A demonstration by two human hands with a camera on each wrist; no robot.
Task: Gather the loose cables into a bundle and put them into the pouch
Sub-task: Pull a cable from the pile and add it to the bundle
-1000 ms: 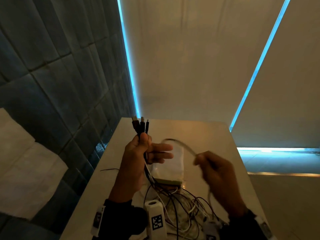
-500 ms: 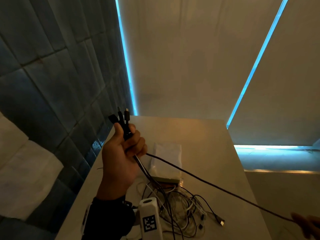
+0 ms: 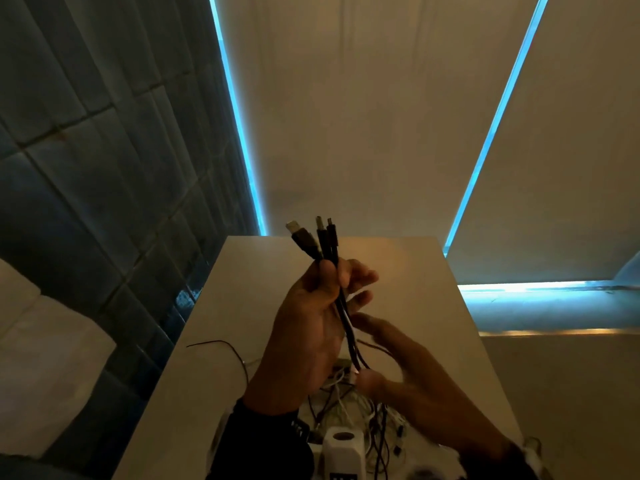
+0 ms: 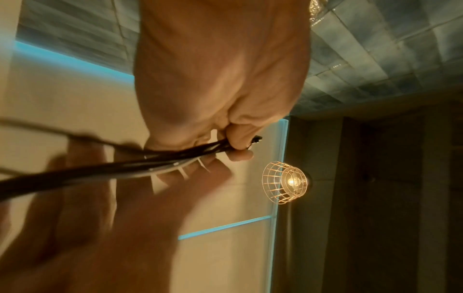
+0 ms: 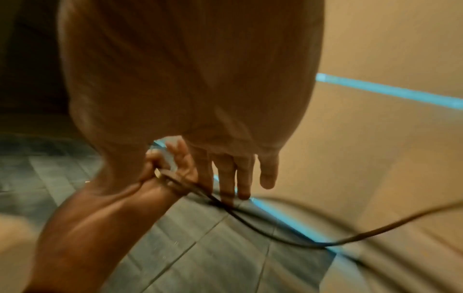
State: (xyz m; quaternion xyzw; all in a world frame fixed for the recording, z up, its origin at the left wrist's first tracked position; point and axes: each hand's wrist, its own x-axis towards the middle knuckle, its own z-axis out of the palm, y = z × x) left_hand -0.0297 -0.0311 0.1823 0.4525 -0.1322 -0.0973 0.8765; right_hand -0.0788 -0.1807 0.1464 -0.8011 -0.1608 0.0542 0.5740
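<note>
on the table (image 3: pixel 433 306) our left hand (image 3: pixel 304 327) clenches the cables (image 3: pixel 341 306) plugs-up at twelve o'clock, our right hand (image 3: pixel 408 372) spread loose at five o'clock, and these light, floppy, tangle-prone cords seem best gripped just below the plugs (image 3: pixel 317 233).

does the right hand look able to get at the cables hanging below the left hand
Probably yes: the right hand is open beside the cables just under the left hand, fingers nearly on them, with nothing between.
</note>
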